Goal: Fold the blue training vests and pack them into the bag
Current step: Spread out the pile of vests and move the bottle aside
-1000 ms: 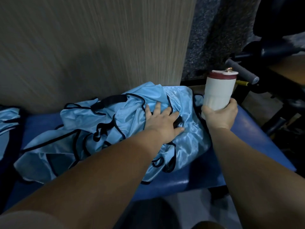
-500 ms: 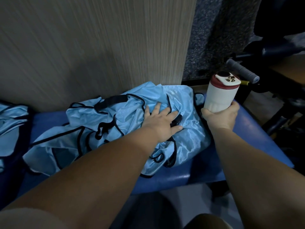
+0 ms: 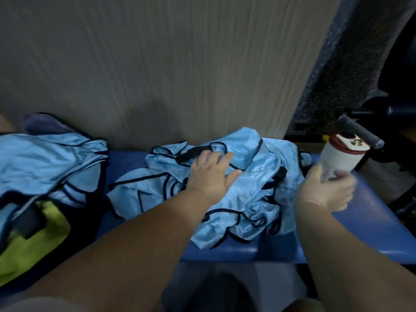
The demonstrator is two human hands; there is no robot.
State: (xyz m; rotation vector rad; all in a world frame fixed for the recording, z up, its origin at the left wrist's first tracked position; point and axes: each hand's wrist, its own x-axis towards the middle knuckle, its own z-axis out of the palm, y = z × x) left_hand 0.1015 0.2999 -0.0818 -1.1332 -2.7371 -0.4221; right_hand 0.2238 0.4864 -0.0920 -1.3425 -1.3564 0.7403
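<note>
Two heaps of blue vests: one heap (image 3: pixel 254 188) under the left grip (image 3: pixel 211 174), another heap (image 3: pixel 45 161) well to its left. One bottle (image 3: pixel 337 158), one bag (image 3: pixel 96 206), one tabletop (image 3: pixel 371 221).

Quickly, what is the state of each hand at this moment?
Left hand: open, resting flat on the crumpled shiny light-blue vests.
Right hand: closed around the white cylindrical bottle with a red lid.

Bare table (image 3: pixel 127 164) lies open left of the left hand (image 3: pixel 211 174); the wall (image 3: pixel 180 75) blocks beyond it. A bottle (image 3: pixel 337 158) fills the right hand (image 3: pixel 326 190).
</note>
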